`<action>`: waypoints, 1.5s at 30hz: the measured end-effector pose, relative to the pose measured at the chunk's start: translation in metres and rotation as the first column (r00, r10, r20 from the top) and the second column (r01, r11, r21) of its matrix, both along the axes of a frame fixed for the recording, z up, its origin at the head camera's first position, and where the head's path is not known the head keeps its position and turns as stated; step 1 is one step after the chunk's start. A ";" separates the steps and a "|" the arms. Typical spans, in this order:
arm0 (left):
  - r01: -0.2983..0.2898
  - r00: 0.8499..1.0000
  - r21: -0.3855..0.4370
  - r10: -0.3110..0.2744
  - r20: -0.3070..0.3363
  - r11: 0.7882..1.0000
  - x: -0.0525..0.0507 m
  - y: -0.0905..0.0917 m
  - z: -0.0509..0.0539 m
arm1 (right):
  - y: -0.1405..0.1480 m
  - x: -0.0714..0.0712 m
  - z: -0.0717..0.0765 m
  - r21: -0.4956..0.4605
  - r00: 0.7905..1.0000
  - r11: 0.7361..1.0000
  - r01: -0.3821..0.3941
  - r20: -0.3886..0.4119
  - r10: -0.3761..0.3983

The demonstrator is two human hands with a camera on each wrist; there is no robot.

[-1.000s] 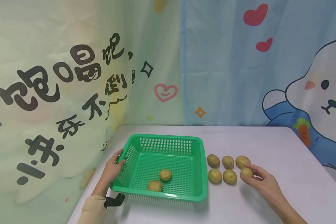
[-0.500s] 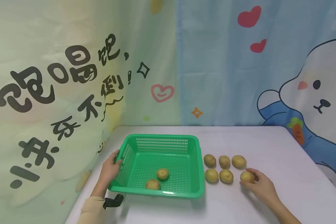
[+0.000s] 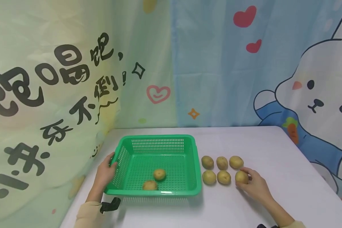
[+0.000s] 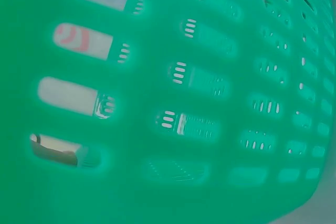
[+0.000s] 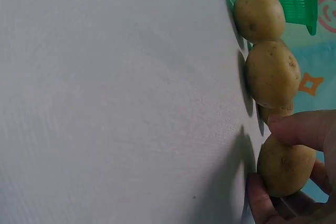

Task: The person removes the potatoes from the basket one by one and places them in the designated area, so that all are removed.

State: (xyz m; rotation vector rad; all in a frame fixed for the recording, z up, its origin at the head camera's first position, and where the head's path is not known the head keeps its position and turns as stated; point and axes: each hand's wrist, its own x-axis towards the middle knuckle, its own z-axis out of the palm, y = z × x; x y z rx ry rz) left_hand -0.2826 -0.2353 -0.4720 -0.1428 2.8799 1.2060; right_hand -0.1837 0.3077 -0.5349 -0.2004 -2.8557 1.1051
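Note:
In the head view a green basket (image 3: 171, 158) stands on the table with two potatoes, one (image 3: 159, 174) behind the other (image 3: 150, 185), inside. The left hand (image 3: 104, 172) grips the basket's left rim; the left wrist view is filled by the basket's slotted wall (image 4: 131, 129). Right of the basket, potatoes lie in two rows of three. At the right end of the front row, the right hand (image 3: 255, 186) holds a potato (image 3: 241, 177) between thumb and fingers. The right wrist view shows that potato (image 5: 286, 166) in the fingers, low by the table surface.
Beside the held potato are a front-row potato (image 3: 224, 177) and, behind, a back-row potato (image 3: 236, 162). The white table (image 3: 233, 209) reaches back to a printed curtain (image 3: 211, 79). A black strap (image 3: 110, 205) is at the left wrist.
The right hand has shifted its potato slightly away from the back-row one, and its fingers have closed in around it again. The whole view has panned right; the left hand stays on the rim.

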 end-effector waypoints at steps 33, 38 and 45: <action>-0.051 0.999 0.005 0.051 0.014 0.999 0.000 0.001 -0.003 | 0.004 0.003 -0.003 0.060 0.996 0.998 -0.013 -0.084 0.018; -0.045 0.999 -0.007 0.045 0.015 0.999 0.000 0.000 -0.004 | 0.004 0.004 0.003 0.053 0.977 0.998 0.041 -0.213 -0.029; -0.036 0.999 -0.015 0.036 0.005 0.999 0.000 0.000 -0.004 | -0.012 0.003 0.025 -0.047 0.938 0.996 0.073 -0.337 -0.085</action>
